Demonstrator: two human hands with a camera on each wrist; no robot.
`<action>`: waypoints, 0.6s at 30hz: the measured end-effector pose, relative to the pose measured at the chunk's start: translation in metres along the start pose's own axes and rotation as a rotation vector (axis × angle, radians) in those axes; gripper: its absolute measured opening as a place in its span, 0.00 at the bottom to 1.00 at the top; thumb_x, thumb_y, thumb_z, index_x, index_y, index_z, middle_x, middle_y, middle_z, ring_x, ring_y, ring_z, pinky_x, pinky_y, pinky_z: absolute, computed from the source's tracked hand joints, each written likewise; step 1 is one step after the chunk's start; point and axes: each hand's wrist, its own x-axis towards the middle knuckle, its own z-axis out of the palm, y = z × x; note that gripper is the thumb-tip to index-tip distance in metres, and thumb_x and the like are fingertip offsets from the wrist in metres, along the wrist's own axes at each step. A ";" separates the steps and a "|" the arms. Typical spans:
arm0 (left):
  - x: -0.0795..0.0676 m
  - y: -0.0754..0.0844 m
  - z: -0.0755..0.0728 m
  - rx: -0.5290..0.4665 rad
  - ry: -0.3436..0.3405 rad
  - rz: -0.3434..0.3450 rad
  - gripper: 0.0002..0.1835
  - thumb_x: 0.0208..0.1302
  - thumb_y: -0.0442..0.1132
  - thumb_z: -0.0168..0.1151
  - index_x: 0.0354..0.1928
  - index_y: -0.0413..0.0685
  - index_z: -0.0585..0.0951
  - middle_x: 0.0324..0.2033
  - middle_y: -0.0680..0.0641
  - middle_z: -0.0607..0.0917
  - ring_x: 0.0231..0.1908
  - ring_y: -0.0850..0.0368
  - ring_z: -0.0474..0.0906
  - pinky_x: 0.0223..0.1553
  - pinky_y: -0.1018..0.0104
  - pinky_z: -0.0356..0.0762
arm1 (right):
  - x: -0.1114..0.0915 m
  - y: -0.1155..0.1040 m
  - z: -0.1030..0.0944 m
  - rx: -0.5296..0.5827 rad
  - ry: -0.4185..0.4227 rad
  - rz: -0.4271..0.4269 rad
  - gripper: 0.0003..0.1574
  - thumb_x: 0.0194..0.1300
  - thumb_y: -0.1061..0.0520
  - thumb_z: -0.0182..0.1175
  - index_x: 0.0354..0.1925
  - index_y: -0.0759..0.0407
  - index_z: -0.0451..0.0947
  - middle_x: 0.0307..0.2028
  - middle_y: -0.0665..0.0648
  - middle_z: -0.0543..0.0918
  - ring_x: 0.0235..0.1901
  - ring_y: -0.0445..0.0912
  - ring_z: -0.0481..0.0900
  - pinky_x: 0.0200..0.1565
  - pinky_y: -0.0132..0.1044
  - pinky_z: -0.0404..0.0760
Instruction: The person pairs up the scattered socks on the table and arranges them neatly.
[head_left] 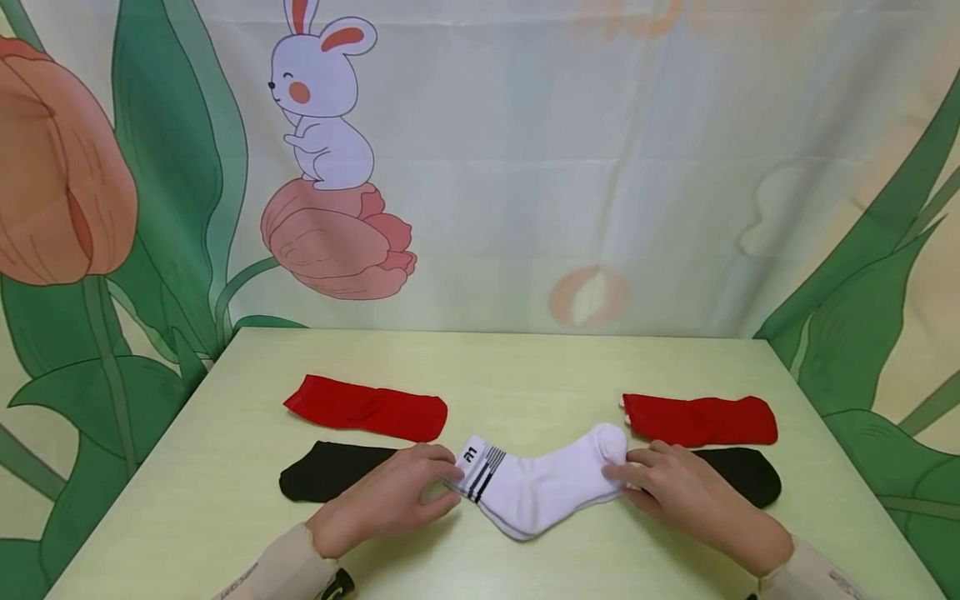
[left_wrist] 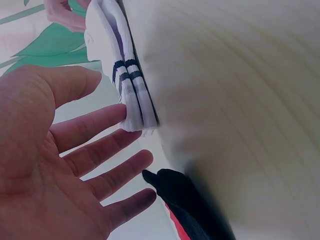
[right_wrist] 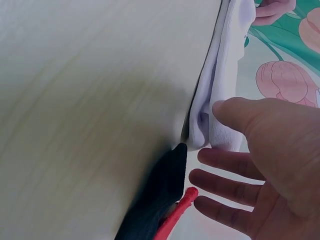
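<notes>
At centre: white socks (head_left: 540,487) lying crosswise
Left hand (head_left: 397,496): touching cuff (head_left: 471,457), fingers spread
Right hand (head_left: 682,487): touching toe (head_left: 609,442), pinch unclear

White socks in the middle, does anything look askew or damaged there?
Slightly askew: the upper white sock doesn't quite line up with the lower white sock, whose edge peeks out along the near side. No damage shows.

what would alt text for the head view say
A person's left hand touches the striped cuff and their right hand the toe of stacked white socks on a pale table. Red socks and black socks lie at both sides.
</notes>
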 end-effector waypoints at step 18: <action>0.000 0.001 0.000 0.017 0.017 0.030 0.16 0.64 0.47 0.65 0.49 0.48 0.86 0.46 0.52 0.82 0.44 0.61 0.75 0.51 0.63 0.77 | 0.001 0.001 0.002 0.032 0.068 0.034 0.28 0.50 0.50 0.77 0.51 0.35 0.84 0.58 0.62 0.74 0.50 0.56 0.78 0.40 0.45 0.84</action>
